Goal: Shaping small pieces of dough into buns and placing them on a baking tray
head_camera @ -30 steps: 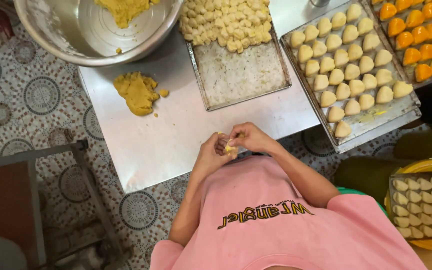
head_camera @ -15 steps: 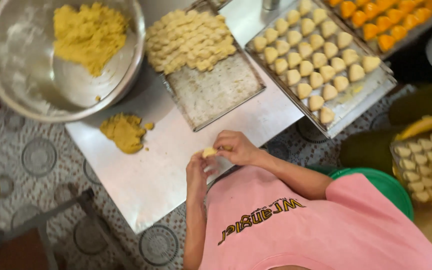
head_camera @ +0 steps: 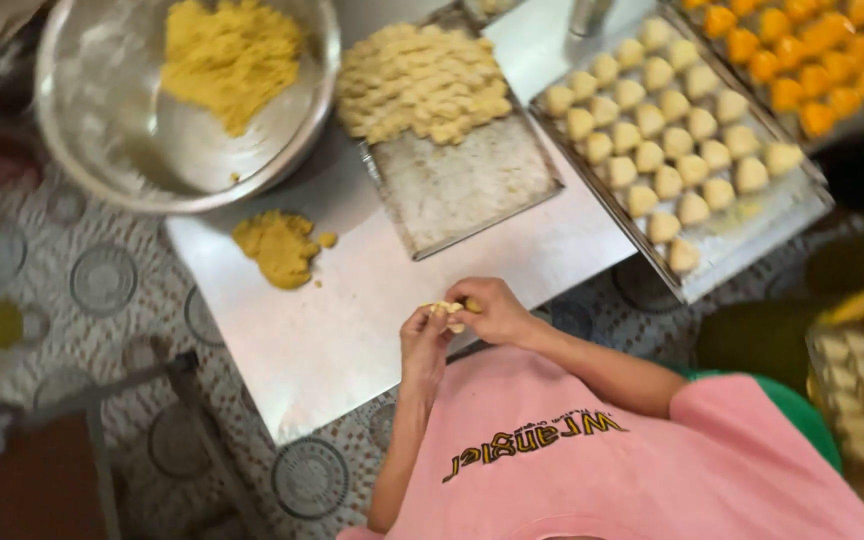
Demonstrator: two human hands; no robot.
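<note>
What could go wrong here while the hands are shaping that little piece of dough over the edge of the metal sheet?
The dough piece is pinched between the left hand and right hand right at the metal sheet's near edge, so a slip could drop it on the patterned floor. The tray of shaped pastries seems to overhang the sheet's right side; a nudge from the right arm might tip it.

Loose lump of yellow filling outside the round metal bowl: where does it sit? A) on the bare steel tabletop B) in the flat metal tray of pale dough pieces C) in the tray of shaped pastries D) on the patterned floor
A: the loose lump of yellow filling lies directly on the bare steel tabletop, just below the round metal bowl and left of the flat metal tray of pale dough pieces.
</note>
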